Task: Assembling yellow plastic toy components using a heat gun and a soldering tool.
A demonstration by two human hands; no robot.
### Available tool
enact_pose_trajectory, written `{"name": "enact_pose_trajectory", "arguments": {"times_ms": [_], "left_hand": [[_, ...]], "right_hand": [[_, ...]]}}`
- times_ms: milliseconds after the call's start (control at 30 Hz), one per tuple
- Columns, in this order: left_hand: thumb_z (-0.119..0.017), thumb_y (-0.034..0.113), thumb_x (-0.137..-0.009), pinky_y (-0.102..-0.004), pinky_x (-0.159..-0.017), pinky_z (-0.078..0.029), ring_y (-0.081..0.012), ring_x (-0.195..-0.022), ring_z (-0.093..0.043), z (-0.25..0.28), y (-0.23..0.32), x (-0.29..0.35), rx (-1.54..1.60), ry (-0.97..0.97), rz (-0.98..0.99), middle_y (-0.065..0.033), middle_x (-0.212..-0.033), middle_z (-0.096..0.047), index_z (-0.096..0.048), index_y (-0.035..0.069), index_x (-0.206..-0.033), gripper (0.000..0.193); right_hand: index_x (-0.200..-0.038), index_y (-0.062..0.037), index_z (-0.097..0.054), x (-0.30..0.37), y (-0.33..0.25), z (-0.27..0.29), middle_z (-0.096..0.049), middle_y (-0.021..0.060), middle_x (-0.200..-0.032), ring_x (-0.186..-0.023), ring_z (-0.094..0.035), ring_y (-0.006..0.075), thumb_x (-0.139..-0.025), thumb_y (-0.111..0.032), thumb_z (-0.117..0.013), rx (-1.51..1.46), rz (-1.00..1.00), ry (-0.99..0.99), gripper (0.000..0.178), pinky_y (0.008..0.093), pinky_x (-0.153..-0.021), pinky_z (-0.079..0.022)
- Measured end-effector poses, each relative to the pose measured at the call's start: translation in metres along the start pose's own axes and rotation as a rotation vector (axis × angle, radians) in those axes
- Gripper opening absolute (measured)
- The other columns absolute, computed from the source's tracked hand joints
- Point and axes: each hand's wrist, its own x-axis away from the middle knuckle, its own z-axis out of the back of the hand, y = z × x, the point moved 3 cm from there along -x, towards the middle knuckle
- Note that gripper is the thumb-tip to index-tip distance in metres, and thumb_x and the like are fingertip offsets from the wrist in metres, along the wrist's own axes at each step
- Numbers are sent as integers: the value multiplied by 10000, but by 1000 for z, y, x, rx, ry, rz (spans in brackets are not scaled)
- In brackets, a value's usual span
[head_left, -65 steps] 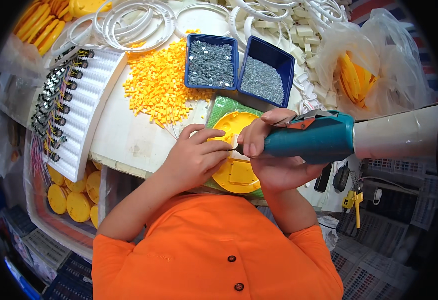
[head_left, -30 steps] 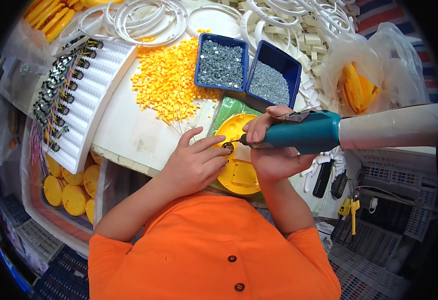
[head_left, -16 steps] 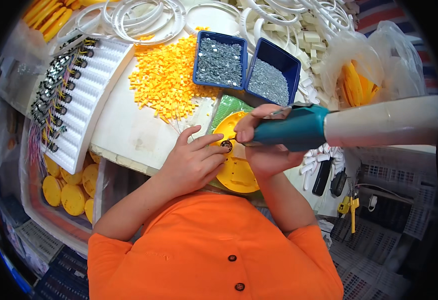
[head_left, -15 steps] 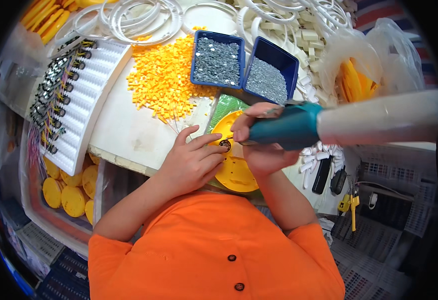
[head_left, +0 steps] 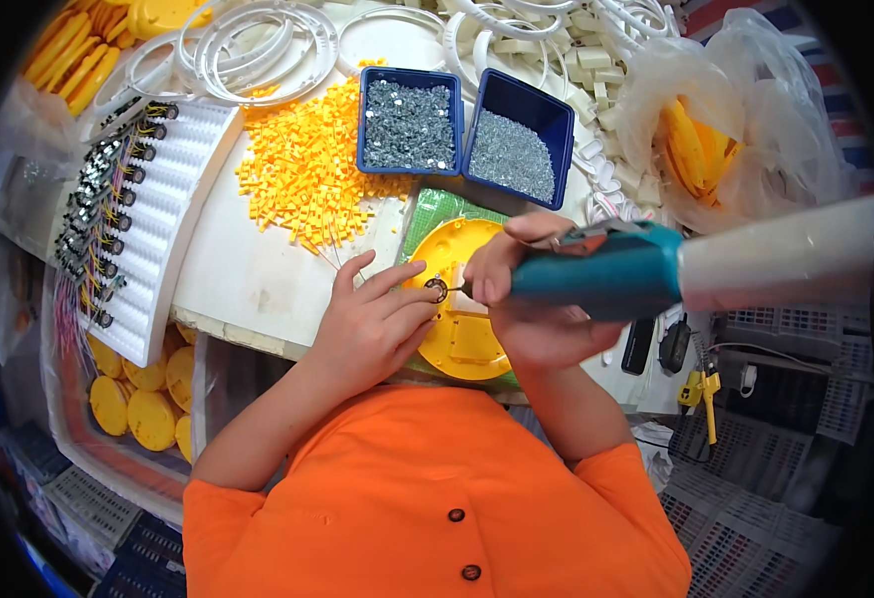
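Observation:
A round yellow plastic housing (head_left: pixel 477 344) lies on a green mat (head_left: pixel 432 211) in front of me. Against its left part sits a small black ring-shaped component (head_left: pixel 436 290). My left hand (head_left: pixel 377 317) rests beside it with fingers spread, the fingertips touching the component and the housing's edge. In my right hand (head_left: pixel 549 339) is a teal power screwdriver (head_left: pixel 596 269), held nearly level, its dark bit pointing left at the component. Whether the bit touches a screw is too small to tell. The hand and tool hide the housing's right part.
Beyond the housing stand two blue bins (head_left: pixel 410 125) of small metal parts, beside a heap of small yellow pieces (head_left: pixel 302 164). A white ridged tray (head_left: pixel 173 199) with wired components stands left. White rings (head_left: pixel 258 50) lie at the back. Yellow discs (head_left: pixel 150 419) fill a box lower left.
The view has shifted slightly, so the bench sits further left. My right hand and the screwdriver have moved right relative to the housing, showing more of the bit. My left hand stays by the component.

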Motion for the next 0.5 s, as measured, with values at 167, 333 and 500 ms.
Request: {"name": "enact_pose_trajectory", "arguments": {"times_ms": [167,333,500], "left_hand": [[-768,153,-845,-523,-1116,-310,-195,-1247,-611,-1,3,-7,-21,74,33,33,-1093,-722,-704,140,-968,138],[-773,154,-838,-521,-1115,-303,-194,-1245,-613,-4,4,-8,-21,90,27,37,-1090,-721,-702,146,-950,133],[-780,160,-831,-520,-1117,-298,-191,-1249,-611,-4,6,-9,-21,77,26,39,-1096,-723,-698,149,-938,136]], "right_hand": [[-1301,62,-527,7,-13,-12,-659,161,-939,-866,-639,257,-921,-613,-458,-61,-29,-135,778,390,-890,-474],[-1302,63,-529,10,-12,-12,-652,162,-928,-887,-632,260,-918,-613,-458,-110,-18,-121,781,382,-884,-471],[-1302,62,-530,11,-12,-13,-650,167,-925,-883,-631,260,-917,-616,-460,-115,-21,-122,783,377,-875,-472]]}}
